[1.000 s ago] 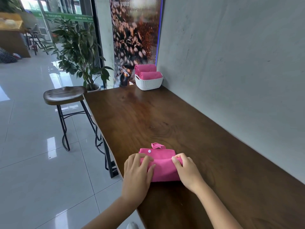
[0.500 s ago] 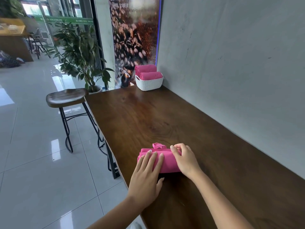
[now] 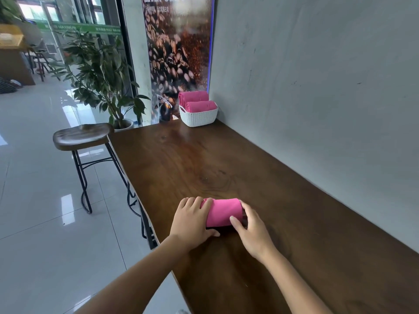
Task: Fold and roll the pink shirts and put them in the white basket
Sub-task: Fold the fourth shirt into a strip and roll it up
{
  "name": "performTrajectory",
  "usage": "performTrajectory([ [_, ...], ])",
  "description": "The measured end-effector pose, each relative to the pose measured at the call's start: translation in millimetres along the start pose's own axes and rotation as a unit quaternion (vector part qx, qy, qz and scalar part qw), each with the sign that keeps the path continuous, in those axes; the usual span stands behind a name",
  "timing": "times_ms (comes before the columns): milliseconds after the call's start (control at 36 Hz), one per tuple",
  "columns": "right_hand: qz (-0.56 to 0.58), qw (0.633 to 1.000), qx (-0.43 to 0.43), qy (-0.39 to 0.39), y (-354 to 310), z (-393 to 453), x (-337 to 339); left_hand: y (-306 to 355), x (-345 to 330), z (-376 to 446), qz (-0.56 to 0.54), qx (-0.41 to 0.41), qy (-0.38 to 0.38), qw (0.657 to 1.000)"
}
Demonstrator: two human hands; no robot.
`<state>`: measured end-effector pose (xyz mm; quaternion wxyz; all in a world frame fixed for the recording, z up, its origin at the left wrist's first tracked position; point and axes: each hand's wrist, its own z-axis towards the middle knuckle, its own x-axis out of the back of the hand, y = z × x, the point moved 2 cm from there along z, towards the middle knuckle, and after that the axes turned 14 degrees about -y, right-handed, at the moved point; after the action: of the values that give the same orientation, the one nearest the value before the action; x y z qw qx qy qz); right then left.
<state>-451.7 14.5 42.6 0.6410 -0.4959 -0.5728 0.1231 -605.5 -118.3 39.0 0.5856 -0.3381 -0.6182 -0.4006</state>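
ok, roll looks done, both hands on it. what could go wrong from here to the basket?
1. The rolled pink shirt is gripped only at its ends by the left hand and right hand; lifting it loosely could let it unroll.
2. The white basket already holds two rolls that rise above its rim, so a third may sit high and tumble out.
3. The basket stands at the far end of the table, so the carry is long.

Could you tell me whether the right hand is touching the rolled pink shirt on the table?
Touching. The head view shows the right hand cupped against the rolled pink shirt's right end, its thumb lying on the fabric.
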Motion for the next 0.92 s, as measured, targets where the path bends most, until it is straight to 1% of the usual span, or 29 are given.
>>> performTrajectory([
  [111,0.033,0.999,-0.004,-0.03,2.5,-1.1,-0.4,-5.5,11.0,11.7,-0.025,-0.003,-0.04,0.999],
  [194,0.034,0.999,-0.004,-0.018,2.1,-2.7,1.7,-9.0,18.1,16.3,-0.052,-0.014,-0.092,0.994],
  [306,0.037,0.999,-0.001,-0.007,-3.4,-10.3,7.6,-12.7,23.5,14.5,-0.117,-0.029,-0.14,0.983],
  [361,0.052,0.999,-0.001,-0.012,-7.1,-15.7,10.4,-15.8,22.9,10.7,-0.169,-0.032,-0.166,0.971],
  [444,0.072,0.997,0.0,-0.032,-12.0,-22.9,14.4,-18.7,19.4,1.3,-0.254,-0.037,-0.207,0.944],
  [528,0.08,0.994,0.022,-0.07,-21.0,-32.7,19.1,-18.6,18.6,-13.8,-0.332,-0.041,-0.224,0.915],
  [556,0.081,0.993,0.027,-0.082,-23.9,-35.6,20.6,-18.9,18.6,-19.3,-0.372,-0.041,-0.229,0.899],
  [639,0.095,0.989,0.031,-0.114,-30.3,-43.2,25.0,-18.9,18.2,-36.7,-0.496,-0.053,-0.247,0.831],
  [694,0.124,0.983,0.03,-0.13,-33.7,-47.6,27.8,-16.8,18.0,-47.8,-0.541,-0.062,-0.262,0.797],
  [750,0.137,0.981,0.03,-0.135,-39.5,-52.3,29.3,-13.6,17.8,-57.4,-0.572,-0.069,-0.271,0.771],
  [778,0.138,0.981,0.031,-0.133,-42.6,-54.3,29.4,-11.9,18.3,-61.8,-0.584,-0.071,-0.272,0.762],
  [833,0.139,0.982,0.033,-0.123,-48.3,-57.6,28.9,-8.2,19.6,-69.3,-0.597,-0.07,-0.265,0.754],
  [917,0.124,0.987,0.034,-0.099,-55.0,-60.7,27.4,-1.4,23.5,-78.2,-0.601,-0.068,-0.225,0.764],
])
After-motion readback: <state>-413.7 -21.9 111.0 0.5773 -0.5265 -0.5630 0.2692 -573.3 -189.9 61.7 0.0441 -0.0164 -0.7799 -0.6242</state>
